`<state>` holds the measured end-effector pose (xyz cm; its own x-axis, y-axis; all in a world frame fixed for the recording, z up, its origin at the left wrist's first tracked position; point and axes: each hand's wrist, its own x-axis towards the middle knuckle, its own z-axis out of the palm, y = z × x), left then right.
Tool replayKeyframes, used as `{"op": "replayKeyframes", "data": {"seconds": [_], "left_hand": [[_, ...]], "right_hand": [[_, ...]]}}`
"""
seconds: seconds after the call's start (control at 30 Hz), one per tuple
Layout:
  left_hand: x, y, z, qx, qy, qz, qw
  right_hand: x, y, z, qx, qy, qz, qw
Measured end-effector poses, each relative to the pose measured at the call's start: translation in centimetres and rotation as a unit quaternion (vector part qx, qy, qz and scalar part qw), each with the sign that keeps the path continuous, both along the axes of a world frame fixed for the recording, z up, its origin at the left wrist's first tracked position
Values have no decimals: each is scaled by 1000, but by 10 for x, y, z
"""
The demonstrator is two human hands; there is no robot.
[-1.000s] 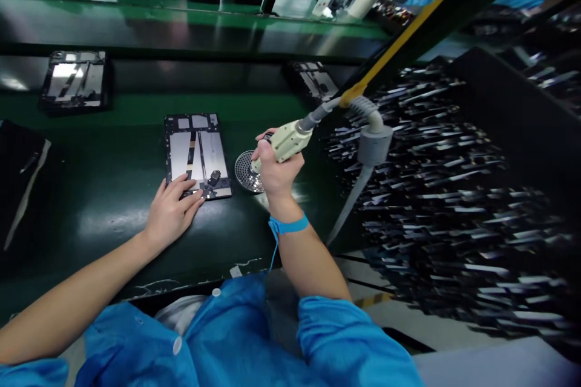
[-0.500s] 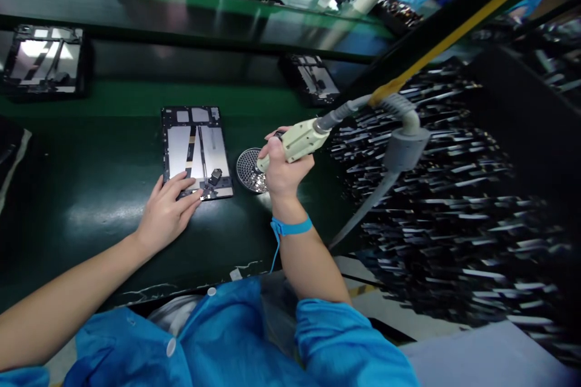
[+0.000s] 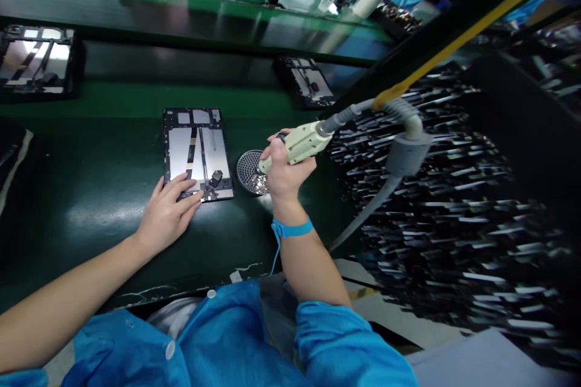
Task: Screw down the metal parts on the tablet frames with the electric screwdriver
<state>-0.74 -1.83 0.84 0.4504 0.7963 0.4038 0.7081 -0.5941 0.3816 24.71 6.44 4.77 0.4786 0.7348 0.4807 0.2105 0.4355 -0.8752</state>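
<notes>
The right hand (image 3: 285,174) is wrapped tight around a cream-coloured electric screwdriver (image 3: 297,144), fingers closed about its body, with the tool slanting down and to the left so that its tip sits over a round perforated screw dish (image 3: 249,172). The dish lies on the dark green bench (image 3: 104,193) just in front of the knuckles, with small shiny screws heaped along its near edge, right under the tip. From the tool's back end a grey cable (image 3: 349,112) rises to a yellow-and-black overhead arm (image 3: 454,42), and a second grey hose (image 3: 370,211) hangs down beside the forearm. A blue wrist strap (image 3: 290,229) circles the right wrist, its cord trailing towards the blue smock.

The left hand (image 3: 169,214) lies flat with its fingers spread, fingertips pressing on the near edge of an opened tablet chassis (image 3: 196,152). It holds the chassis down rather than gripping it. The chassis sits just left of the screw dish, close but not touching it, its bare metal plates and a dark ribbon cable facing up.

Beyond the hands, two more opened chassis rest on the conveyor: one far to the left (image 3: 36,63), one past the screwdriver (image 3: 308,81). To the right of the tool is a blurred black rack of thin strips (image 3: 454,205).
</notes>
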Motion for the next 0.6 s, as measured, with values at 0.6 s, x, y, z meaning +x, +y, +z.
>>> {"op": "replayKeyframes", "data": {"seconds": [0.6], "left_hand": [[15,2,10,37,-98,-57,993]], "right_hand": [[-63,-53,34,40,141,276,950]]}}
